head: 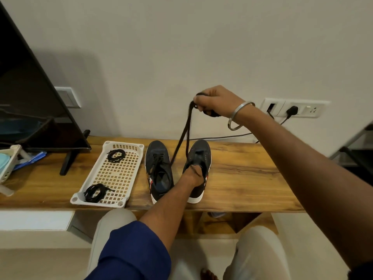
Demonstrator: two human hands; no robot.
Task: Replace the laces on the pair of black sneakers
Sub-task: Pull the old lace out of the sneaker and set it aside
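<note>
The wooden counter (242, 164) carries everything, and the white perforated tray (113, 174) serves as the landmark: it sits at the near edge with two coiled black laces in it, one bundle (115, 156) at its far end and another (94, 193) at its near end, most likely the replacement laces kept corralled until needed. Just right of the tray stand the two black sneakers, toes toward the wall: the left sneaker (158, 168), nearest the tray, is laced, while the right sneaker (198, 156), one place further from the tray, looks stripped of most of its lacing. The right arm reaches up and across, well above and right of the tray, wrist bent, with the right hand (214, 102) curled tight around the gathered old lace (182, 136), which runs taut down to the shoe, apparently to draw it out of the eyelets. The left arm stretches forward from a blue sleeve, and the left hand (193, 174) grips the right sneaker's collar, probably pinning it against the pull; its fingers are partly hidden inside the shoe, so the exact hold is unclear.
</note>
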